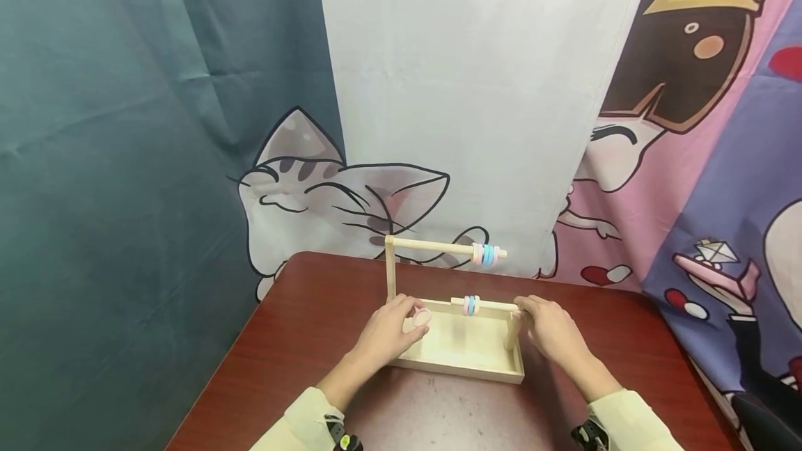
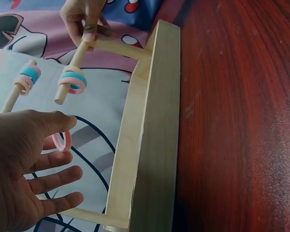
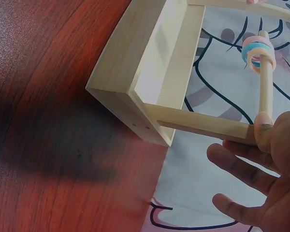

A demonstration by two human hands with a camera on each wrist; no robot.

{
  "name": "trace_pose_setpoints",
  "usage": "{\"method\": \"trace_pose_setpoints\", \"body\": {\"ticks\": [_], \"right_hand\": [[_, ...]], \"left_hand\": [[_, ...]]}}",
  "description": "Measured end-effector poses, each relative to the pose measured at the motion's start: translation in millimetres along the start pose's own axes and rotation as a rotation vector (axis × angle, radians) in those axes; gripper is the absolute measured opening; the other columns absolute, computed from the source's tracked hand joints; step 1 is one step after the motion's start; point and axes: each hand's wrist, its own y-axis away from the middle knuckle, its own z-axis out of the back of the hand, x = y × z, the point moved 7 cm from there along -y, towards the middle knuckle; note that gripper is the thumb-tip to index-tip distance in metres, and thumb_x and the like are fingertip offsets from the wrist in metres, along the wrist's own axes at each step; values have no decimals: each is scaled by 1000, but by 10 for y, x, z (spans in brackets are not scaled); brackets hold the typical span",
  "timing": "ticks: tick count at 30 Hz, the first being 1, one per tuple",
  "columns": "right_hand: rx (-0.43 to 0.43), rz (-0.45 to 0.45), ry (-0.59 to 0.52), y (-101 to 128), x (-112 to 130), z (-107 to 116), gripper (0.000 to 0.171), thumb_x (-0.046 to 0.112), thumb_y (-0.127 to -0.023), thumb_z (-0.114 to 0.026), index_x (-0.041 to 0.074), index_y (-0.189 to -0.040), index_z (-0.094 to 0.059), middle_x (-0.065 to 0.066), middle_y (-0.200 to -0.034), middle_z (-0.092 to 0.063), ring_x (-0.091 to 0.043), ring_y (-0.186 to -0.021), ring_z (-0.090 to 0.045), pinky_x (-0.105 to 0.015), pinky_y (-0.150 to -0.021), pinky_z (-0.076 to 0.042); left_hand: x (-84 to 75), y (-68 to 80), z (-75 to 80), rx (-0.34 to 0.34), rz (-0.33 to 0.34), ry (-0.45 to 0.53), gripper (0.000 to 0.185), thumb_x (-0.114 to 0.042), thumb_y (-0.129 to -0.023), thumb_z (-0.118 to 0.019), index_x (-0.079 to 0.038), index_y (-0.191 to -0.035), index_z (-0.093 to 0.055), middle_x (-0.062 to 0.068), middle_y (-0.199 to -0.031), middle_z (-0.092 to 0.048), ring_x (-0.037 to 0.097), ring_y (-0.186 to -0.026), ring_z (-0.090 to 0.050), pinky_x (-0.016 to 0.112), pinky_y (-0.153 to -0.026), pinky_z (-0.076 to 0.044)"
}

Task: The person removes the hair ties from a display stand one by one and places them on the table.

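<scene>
Head view, lower centre: left hand (image 1: 390,331) pinches a pink ring (image 1: 423,317) beside the wooden rack (image 1: 460,365) on the counter (image 1: 301,339); right hand (image 1: 551,329) grips the lower rod's (image 1: 495,305) end. Steadying that rod should ease threading.

Two forearms in pale cream sleeves reach forward from the bottom of the head view, a dark strap at each wrist, toward the wooden tray (image 1: 460,365), the landmark between them. The left hand (image 1: 391,329) sits at the tray's left end, thumb and forefinger pinching a small pink ring (image 1: 423,317) while the remaining fingers (image 2: 63,174) spread straight and apart. The right hand (image 1: 551,329) sits at the tray's right end, its thumb tip and forefinger closed on the end of the lower wooden rod (image 1: 491,305); its other fingers (image 3: 241,164) stay extended and loosely separated below.
</scene>
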Motion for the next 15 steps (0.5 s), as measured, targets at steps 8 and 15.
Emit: {"method": "trace_pose_setpoints", "body": {"ticks": [8, 15], "right_hand": [[17, -4, 4, 43, 16, -50, 15, 2, -98, -80, 3, -113, -79, -9, -102, -79, -27, -81, -73, -50, -71, -62], [-3, -8, 22, 7, -9, -32, 16, 5, -98, -81, 4, -113, -79, -8, -100, -79, -27, -80, -72, -51, -70, -62]], "left_hand": [[29, 138, -6, 18, 4, -14, 31, -30, -94, -88, -16, -117, -74, -2, -107, -72, 14, -98, -71, 35, -82, -60], [16, 168, 11, 19, -5, -31, 30, -31, -93, -89, -17, -114, -73, -3, -105, -70, 11, -91, -67, 33, -77, -57]]}}
